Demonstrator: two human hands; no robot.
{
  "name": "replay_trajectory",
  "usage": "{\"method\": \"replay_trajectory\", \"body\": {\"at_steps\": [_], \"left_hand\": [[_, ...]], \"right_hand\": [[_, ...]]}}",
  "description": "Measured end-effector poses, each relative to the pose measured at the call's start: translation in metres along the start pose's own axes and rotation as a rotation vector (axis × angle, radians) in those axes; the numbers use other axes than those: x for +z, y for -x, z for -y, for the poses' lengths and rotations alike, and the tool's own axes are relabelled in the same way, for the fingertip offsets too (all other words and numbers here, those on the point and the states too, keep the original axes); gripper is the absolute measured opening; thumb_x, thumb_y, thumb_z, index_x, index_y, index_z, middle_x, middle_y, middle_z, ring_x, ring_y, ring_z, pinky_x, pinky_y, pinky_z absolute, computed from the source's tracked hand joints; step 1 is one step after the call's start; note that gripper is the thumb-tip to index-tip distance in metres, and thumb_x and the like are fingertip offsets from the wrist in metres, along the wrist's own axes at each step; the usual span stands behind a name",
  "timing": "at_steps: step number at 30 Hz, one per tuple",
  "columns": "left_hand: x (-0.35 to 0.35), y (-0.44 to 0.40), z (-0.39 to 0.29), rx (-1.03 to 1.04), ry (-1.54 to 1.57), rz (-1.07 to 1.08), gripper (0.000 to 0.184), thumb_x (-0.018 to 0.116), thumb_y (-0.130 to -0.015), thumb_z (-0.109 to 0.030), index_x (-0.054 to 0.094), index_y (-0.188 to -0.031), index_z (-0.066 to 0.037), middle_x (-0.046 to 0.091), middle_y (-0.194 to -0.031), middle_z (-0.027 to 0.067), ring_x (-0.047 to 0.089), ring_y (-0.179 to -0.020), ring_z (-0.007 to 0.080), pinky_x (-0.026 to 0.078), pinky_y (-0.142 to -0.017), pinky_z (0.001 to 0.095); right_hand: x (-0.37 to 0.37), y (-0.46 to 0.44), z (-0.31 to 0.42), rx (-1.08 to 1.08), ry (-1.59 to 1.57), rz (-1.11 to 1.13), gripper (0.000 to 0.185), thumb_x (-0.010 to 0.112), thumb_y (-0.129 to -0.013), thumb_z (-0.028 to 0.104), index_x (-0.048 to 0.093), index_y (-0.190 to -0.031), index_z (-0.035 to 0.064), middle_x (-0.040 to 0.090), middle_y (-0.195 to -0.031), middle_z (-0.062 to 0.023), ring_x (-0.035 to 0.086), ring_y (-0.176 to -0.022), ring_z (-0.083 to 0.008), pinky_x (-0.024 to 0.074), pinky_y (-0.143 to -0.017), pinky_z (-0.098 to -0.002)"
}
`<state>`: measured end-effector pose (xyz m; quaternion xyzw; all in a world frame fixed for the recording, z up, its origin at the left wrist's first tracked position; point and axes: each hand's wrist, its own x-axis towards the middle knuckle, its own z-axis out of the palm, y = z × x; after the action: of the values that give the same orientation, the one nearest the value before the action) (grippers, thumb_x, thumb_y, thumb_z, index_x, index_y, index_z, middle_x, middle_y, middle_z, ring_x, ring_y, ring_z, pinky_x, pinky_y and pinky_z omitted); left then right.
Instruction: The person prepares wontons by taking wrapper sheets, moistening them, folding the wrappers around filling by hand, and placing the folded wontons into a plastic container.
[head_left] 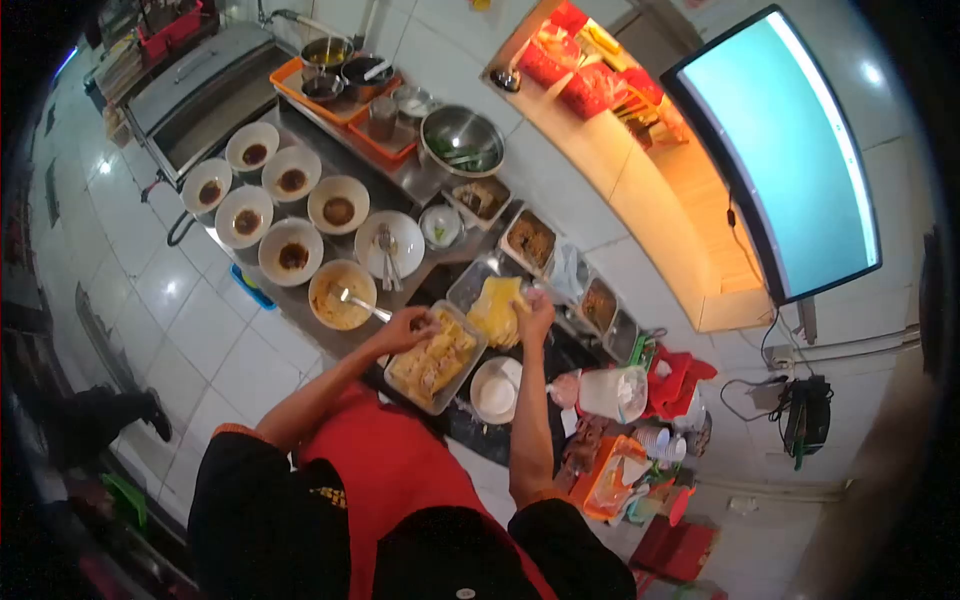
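My left hand (pixel 408 330) is over the upper left corner of a clear tray of folded yellow dumplings (pixel 432 365), fingers bent together; what they hold, if anything, is too small to make out. With its fingers closed on the right edge of a stack of yellow wrappers (pixel 495 310), my right hand (pixel 535 315) reaches over a second clear container (pixel 465 289). Just below the wrappers sits a white bowl (pixel 494 391). Left of my left hand, a bowl of orange-brown mix (pixel 341 294) has a spoon in it.
Several white bowls with dark sauce (pixel 293 256) stand at the left. A steel bowl (pixel 462 141) and orange trays (pixel 384 142) are behind. Food containers (pixel 529 240) line the wall side. A person's dark leg and shoe (pixel 157 415) show at far left.
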<state>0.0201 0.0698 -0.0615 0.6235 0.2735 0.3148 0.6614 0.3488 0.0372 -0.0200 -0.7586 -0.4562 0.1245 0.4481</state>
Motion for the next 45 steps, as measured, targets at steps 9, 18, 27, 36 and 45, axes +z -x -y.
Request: {"method": "replay_trajectory", "body": {"at_steps": [9,18,27,36,45], "left_hand": [[0.064,-0.056,-0.008,-0.463,1.178,0.449,0.089,0.028,-0.096,-0.079,0.052,-0.140,-0.005,0.061,-0.134,0.0124,0.059,-0.121,0.0291,0.047,-0.104,0.0462],[0.070,-0.043,-0.099,-0.261,1.590,0.261,0.091,0.029,-0.097,-0.075,0.030,-0.157,-0.006,0.040,-0.157,0.0170,0.043,-0.142,0.0347,0.030,-0.120,0.0500],[0.046,-0.028,-0.109,-0.719,1.627,0.593,0.093,0.038,-0.096,-0.074,0.033,-0.154,0.000,0.040,-0.156,0.0181,0.045,-0.141,0.0316,0.036,-0.117,0.0469],[0.041,-0.004,-0.080,-0.666,1.404,0.413,0.089,0.041,-0.097,-0.072,0.042,-0.150,0.000,0.055,-0.144,0.0174,0.060,-0.126,0.0292,0.048,-0.107,0.0442],[0.037,-0.012,-0.102,-0.620,1.681,0.443,0.097,0.036,-0.096,-0.074,0.025,-0.157,0.000,0.024,-0.157,0.0368,0.025,-0.147,0.0525,0.014,-0.123,0.0607]], "right_hand": [[-0.033,0.037,0.162,0.110,-0.494,-0.180,0.032,0.081,-0.081,-0.003,0.060,-0.106,0.0010,0.067,-0.091,-0.0026,0.063,-0.085,-0.0113,0.0519,-0.079,-0.0252],[0.008,0.168,0.141,0.608,-0.918,-0.270,0.028,0.079,-0.086,0.002,0.054,-0.098,0.0057,0.064,-0.087,-0.0025,0.064,-0.081,-0.0118,0.0554,-0.069,-0.0272],[-0.090,0.132,0.178,-0.049,-0.092,0.064,0.035,0.079,-0.084,0.007,0.061,-0.114,0.0039,0.068,-0.099,-0.0087,0.066,-0.094,-0.0211,0.0513,-0.085,-0.0330],[-0.078,0.118,0.168,-0.099,-0.019,0.356,0.039,0.081,-0.079,0.007,0.066,-0.115,0.0035,0.072,-0.108,-0.0101,0.068,-0.099,-0.0238,0.0516,-0.090,-0.0352],[-0.123,0.104,0.206,0.078,-0.090,0.184,0.041,0.081,-0.079,-0.005,0.066,-0.116,0.0003,0.068,-0.096,-0.0037,0.067,-0.091,-0.0110,0.0547,-0.078,-0.0260]]}}
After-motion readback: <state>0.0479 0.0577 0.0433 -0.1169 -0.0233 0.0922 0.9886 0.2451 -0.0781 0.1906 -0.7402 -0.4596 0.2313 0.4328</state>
